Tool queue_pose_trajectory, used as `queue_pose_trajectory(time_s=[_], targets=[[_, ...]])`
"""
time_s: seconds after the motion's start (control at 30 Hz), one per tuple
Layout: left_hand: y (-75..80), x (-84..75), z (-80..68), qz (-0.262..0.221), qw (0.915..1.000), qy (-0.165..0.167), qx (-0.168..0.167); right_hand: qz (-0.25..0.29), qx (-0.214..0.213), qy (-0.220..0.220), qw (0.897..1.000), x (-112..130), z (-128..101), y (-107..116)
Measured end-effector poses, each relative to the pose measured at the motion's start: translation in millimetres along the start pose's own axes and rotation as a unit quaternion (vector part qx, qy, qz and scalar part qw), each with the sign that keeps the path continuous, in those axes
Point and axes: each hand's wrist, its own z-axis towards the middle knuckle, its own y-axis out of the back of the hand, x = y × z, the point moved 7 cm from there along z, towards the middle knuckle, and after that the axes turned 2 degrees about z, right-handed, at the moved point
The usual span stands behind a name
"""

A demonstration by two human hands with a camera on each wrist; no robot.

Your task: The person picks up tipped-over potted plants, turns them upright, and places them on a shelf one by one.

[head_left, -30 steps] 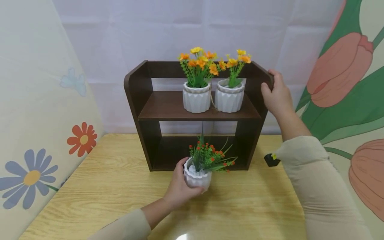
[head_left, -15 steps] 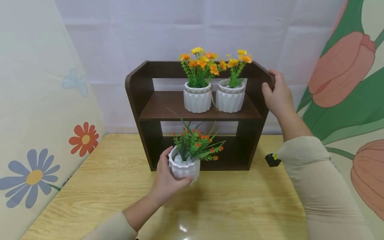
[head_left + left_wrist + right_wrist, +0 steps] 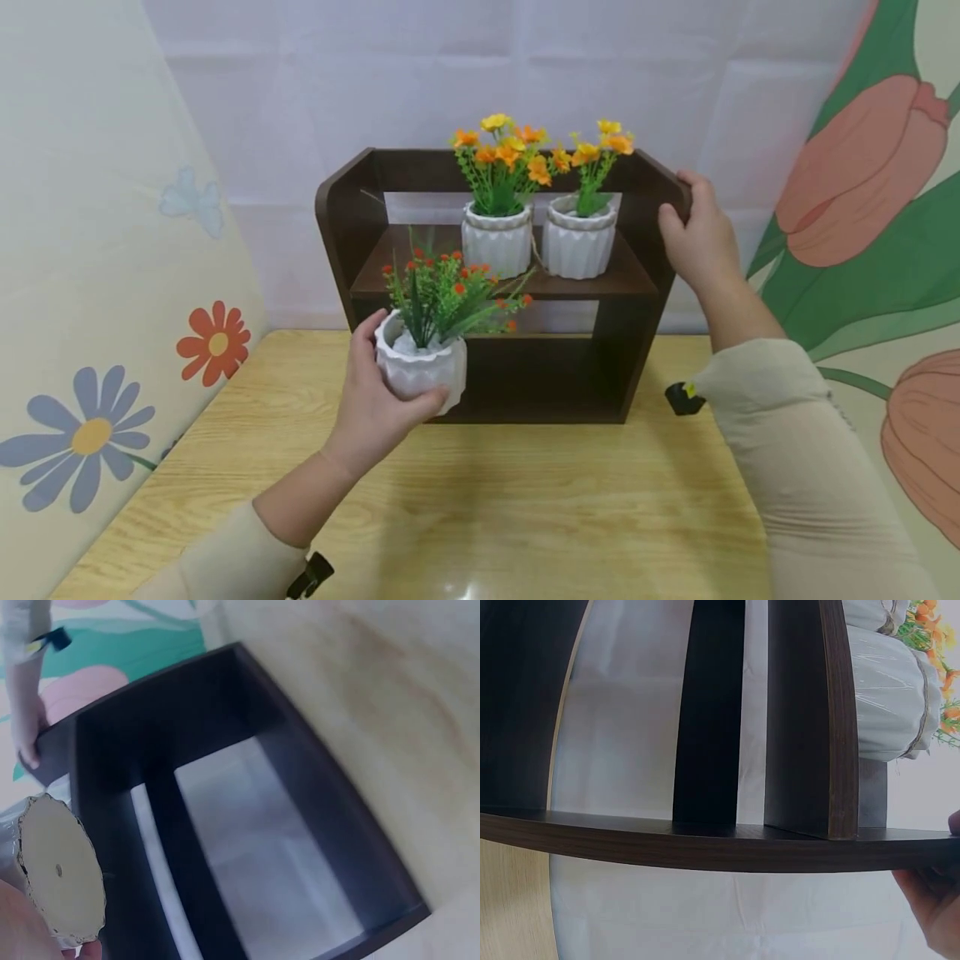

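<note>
Three white pots in play: two with orange and yellow flowers [image 3: 497, 243] [image 3: 578, 247] standing side by side on the upper shelf [image 3: 420, 271] of the dark wooden rack [image 3: 341, 217], toward 1 o'clock; a third, the pot with red-berried greenery [image 3: 420, 367], held aloft by the left hand [image 3: 372, 408] at 10 o'clock of the table [image 3: 525, 517], in front of the rack's left upright. Left fingers curled round the pot's ribbed wall, thumb at the rim; flat underside of the pot plain in the left wrist view [image 3: 60, 879]. Right hand [image 3: 696, 237] clasped over the rack's top right corner at 2 o'clock, fingers hooked on the edge, steadying.

Judged mid-carry, heading for the bare left stretch of the upper shelf. Next called for: more lift to clear the shelf's front edge, then inward toward 12 o'clock, kept upright, foliage clear of the top board and the neighbouring pot.
</note>
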Motion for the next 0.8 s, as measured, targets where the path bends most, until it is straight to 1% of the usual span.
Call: queue_pose_trajectory(time_s=[0.1,0.2,0.37,0.43,0.63,0.8], targets=[[10.7,-10.1,10.0,-0.005,0.9996,-0.016,-0.024,-0.001,-0.001,0.000,1.000,0,0,0],[19.8,-19.4,21.6,-0.009,0.9988,-0.023,-0.043,0.000,0.000,-0.001,1.000,-2,1,0],[29.5,-26.6,46.6,-0.003,0.9980,-0.007,-0.062,0.000,0.003,-0.003,1.000,-3,1,0],[30.9,-26.6,57.2,0.002,0.9977,0.001,-0.068,-0.001,0.003,-0.004,1.000,-3,1,0],[29.1,-25.6,84.5,0.011,0.9951,0.009,-0.098,-0.001,0.000,0.001,1.000,-2,0,0],[24.9,-23.2,102.9,0.039,0.9914,0.024,-0.122,-0.001,0.000,0.003,1.000,-1,1,0]])
